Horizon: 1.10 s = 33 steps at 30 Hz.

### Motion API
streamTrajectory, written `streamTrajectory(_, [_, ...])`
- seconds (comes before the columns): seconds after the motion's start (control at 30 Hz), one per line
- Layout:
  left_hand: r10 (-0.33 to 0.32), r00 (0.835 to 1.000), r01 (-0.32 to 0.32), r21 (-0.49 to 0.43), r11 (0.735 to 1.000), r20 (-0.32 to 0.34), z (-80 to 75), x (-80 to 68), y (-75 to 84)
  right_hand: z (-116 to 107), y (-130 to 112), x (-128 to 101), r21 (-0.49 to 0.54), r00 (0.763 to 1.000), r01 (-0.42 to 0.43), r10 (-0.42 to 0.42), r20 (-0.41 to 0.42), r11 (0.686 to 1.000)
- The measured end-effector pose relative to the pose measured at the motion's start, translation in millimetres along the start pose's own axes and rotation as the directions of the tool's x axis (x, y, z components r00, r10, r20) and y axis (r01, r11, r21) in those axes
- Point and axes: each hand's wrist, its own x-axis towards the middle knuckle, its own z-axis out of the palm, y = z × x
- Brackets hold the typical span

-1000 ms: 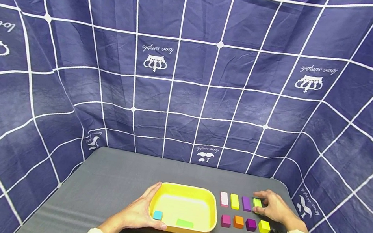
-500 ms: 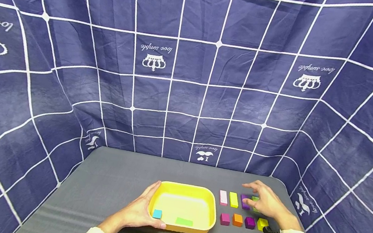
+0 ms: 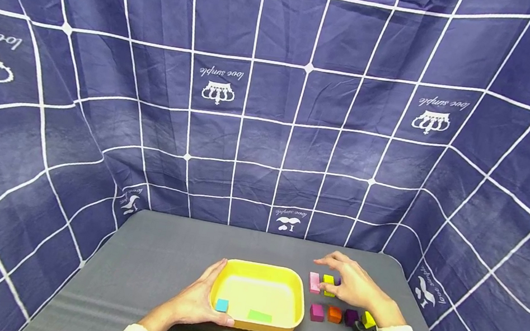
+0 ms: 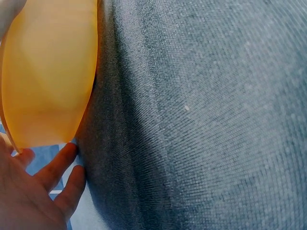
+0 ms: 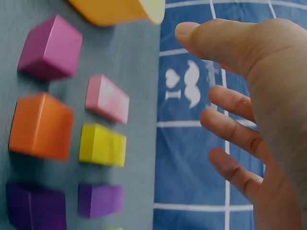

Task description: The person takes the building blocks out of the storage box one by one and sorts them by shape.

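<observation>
A yellow tray [image 3: 299, 292] sits on the grey mat and holds a cyan block [image 3: 222, 305] and a flat green block [image 3: 259, 316]. My left hand [image 3: 199, 299] cups the tray's left side, thumb along the near rim; the left wrist view shows the tray wall [image 4: 48, 72] against my fingers [image 4: 57, 167]. My right hand [image 3: 350, 284] hovers with spread fingers, holding nothing, over a row of long blocks: pink [image 3: 314, 282], yellow [image 3: 328, 281], and others hidden beneath it. Nearer me stand magenta [image 3: 317, 312], orange [image 3: 334, 314], purple [image 3: 351, 317] and yellow [image 3: 368, 319] cubes.
The grey mat [image 3: 161, 253] is bordered on three sides by a blue grid-patterned cloth [image 3: 269, 132]. The right wrist view shows the pink block [image 5: 107, 98], yellow block [image 5: 102, 143] and purple long block [image 5: 99, 200] beside the cubes.
My right hand moved left along the far row, from the green long block at its right end to above the yellow and pink ones. The left hand stayed on the tray.
</observation>
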Motion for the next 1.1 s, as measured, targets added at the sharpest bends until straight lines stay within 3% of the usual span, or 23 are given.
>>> streamTrajectory(0.3, [0.015, 1.0, -0.015, 0.002, 1.0, -0.002, -0.1, 1.3, -0.3, 5.7, -35.5, 21.5, -0.027, 0.994, 0.094, -0.093, 0.051, 0.995])
streamTrajectory(0.57, [0.009, 1.0, -0.009, 0.006, 1.0, 0.001, -1.0, -0.5, 0.1, 11.7, -59.6, 41.6, -0.033, 0.968, 0.219, -0.213, 0.13, 0.975])
streamTrajectory(0.83, [0.001, 1.0, -0.001, -0.001, 1.0, 0.01, -1.5, -0.6, 1.6, 23.0, -76.5, 61.7, -0.021, 0.927, 0.282, -0.266, 0.264, 0.959])
streamTrajectory(1.1, [-0.016, 1.0, 0.016, -0.001, 1.0, 0.011, -0.7, 0.4, 0.6, 41.4, -94.1, 77.7, -0.029, 0.862, 0.338, -0.297, 0.412, 0.941])
